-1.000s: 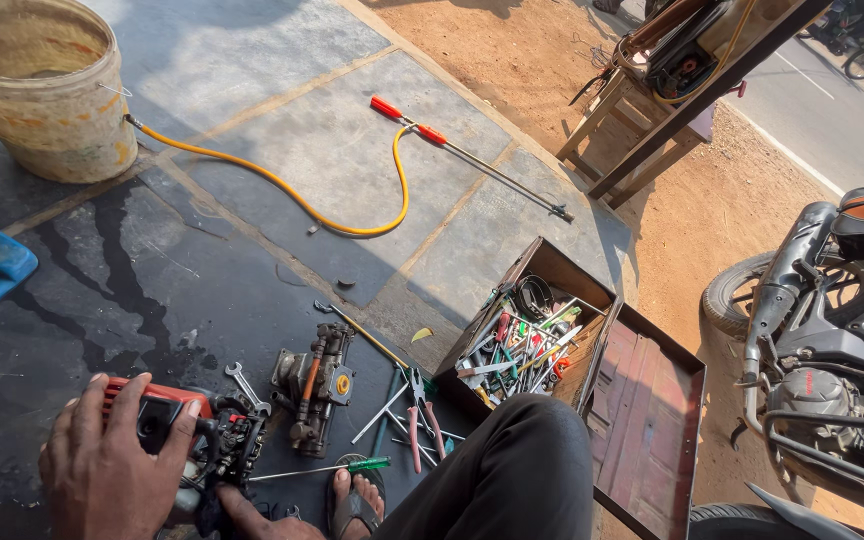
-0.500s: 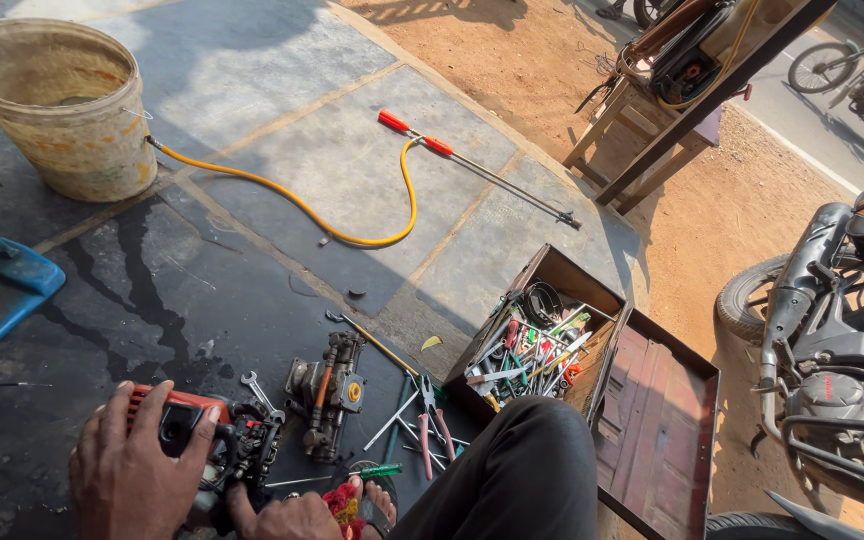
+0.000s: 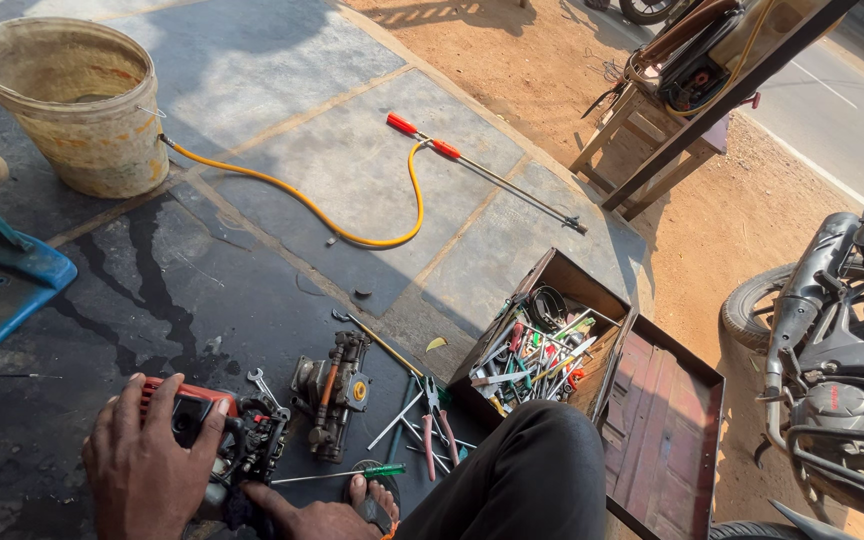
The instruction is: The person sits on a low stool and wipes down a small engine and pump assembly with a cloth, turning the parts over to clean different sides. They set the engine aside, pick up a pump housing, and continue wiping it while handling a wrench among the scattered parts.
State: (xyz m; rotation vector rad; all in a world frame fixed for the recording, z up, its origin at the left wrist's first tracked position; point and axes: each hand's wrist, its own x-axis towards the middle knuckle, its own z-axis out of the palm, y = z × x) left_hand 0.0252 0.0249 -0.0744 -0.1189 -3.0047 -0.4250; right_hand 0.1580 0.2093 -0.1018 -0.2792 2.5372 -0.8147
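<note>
Both hands grip the engine (image 3: 237, 440), left hand (image 3: 147, 470) clasped on top, right hand (image 3: 307, 518) below; carburettor (image 3: 335, 405) already off, tools (image 3: 422, 420) lying right.

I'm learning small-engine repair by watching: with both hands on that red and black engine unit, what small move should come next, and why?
Probably keep the left hand pressed on the red and black engine unit and reach the right hand to the green-handled screwdriver. It lies on the dark floor right beside that hand, closer than the loose pliers or the open wooden toolbox.
</note>
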